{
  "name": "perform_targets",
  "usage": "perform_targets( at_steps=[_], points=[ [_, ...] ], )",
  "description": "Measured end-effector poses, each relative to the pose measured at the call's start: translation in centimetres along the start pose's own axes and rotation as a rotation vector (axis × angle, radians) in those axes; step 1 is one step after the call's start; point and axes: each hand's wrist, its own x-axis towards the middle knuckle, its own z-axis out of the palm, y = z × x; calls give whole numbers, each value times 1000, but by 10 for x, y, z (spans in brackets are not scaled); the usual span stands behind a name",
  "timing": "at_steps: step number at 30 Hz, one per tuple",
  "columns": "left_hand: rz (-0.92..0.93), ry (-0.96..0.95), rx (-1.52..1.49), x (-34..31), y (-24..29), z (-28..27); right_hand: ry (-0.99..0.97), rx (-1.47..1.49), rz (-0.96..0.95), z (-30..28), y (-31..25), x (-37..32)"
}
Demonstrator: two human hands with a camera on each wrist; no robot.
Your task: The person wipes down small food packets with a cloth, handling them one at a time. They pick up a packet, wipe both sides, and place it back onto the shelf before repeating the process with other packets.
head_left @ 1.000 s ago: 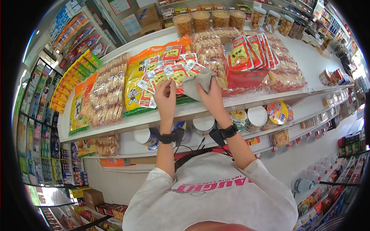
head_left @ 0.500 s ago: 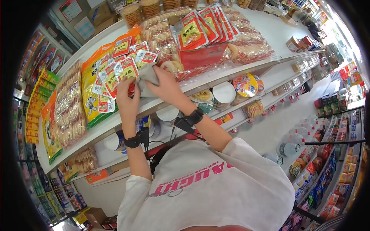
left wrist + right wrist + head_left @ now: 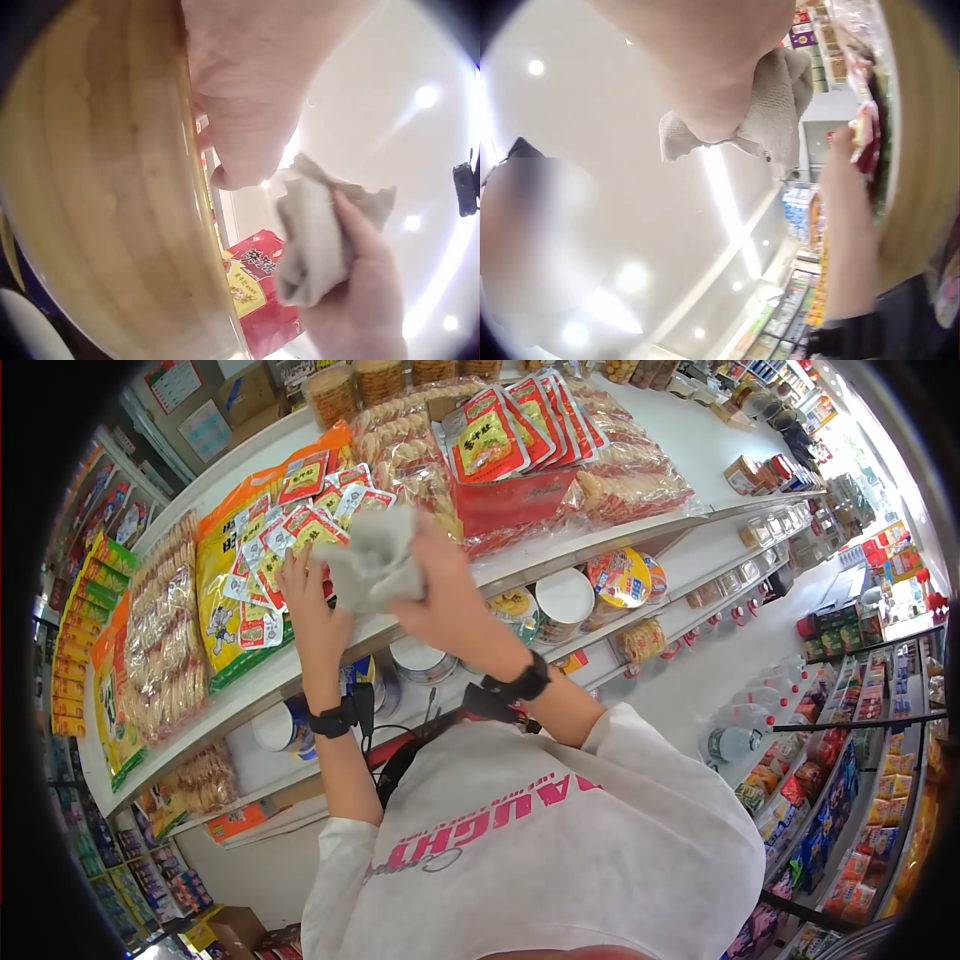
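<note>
The cloth (image 3: 778, 109) is soft and matt, its weave rough and ribbed. By the shelf's front edge, the loose sachets (image 3: 313, 528) are smooth, glossy plastic, as is the yellow bag (image 3: 216, 585) beneath them. Towards the left corner, a cracker pack (image 3: 165, 630) wears clear, crinkled, shiny film. The red box (image 3: 515, 506) looks smooth, with a faint sheen; the white shelf (image 3: 640, 538) looks smooth too. The shirt (image 3: 580, 860) is matt fabric.
</note>
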Motion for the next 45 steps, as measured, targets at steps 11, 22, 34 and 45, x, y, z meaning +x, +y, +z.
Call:
perform_targets(
  at_steps=[11,22,34,45],
  points=[
    [-11,31,93,6,9,2,148,-355,218,-94,-2,39],
    [32,32,69,4,5,1,89,-139,467,-81,-1,38],
    [-16,231,-15,8,10,-7,291,525,472,-37,-35,-6],
    [-625,342,-1100,-25,49,-43,-183,492,692,12,8,-48]
  ],
)
